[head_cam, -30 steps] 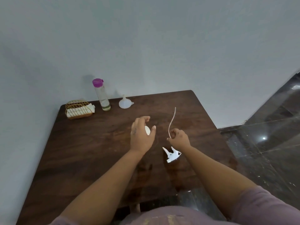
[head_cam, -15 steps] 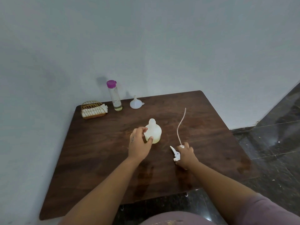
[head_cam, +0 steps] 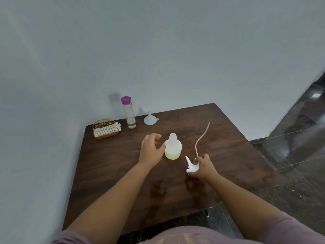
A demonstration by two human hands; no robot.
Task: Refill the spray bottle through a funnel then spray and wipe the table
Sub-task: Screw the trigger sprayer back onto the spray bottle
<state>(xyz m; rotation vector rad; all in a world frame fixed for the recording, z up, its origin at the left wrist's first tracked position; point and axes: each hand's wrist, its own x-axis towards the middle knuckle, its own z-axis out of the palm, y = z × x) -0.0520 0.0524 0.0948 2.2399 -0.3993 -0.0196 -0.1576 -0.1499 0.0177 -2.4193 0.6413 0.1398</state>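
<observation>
Loosened off spray bottle since half a second ago, left hand spread with thumb just touching, right hand gripping trigger head on table, uncapping done, next fetch funnel to open neck.

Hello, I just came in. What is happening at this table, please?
A person is preparing to refill a spray bottle, which stands open on the wooden table. The right hand holds the removed spray head, its dip tube pointing away. The left hand is beside the bottle, thumb at its side. The funnel, the refill bottle with a purple cap and a napkin holder wait by the wall.
</observation>
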